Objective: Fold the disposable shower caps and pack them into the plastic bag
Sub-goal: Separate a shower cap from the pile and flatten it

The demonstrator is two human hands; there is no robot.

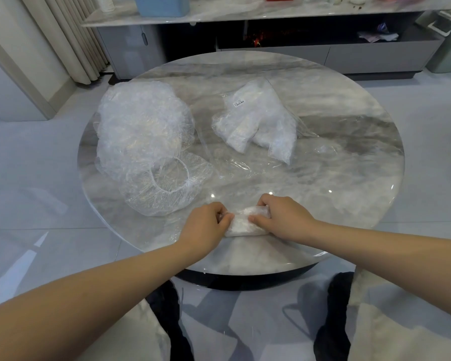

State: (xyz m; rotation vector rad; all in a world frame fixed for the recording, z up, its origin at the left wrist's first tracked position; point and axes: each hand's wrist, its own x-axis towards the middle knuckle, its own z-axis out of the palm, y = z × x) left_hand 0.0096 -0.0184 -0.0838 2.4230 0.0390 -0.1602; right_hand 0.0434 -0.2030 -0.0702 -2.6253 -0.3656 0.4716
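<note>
Gripping a folded shower cap [245, 221] at the table's [349, 178] near edge, the left hand [206, 225] and right hand [279, 217] pinch its ends, apparently pressing it flat.

Single head view, looking forward and down, close over round table [349, 178] near edge

round marble table [349, 162], shower caps [143, 131], plastic bag [258, 121]

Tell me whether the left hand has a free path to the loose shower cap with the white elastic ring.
Probably yes. The loose cap lies just beyond the left hand with bare table between, but that hand currently grips the folded cap and must let go first.
</note>
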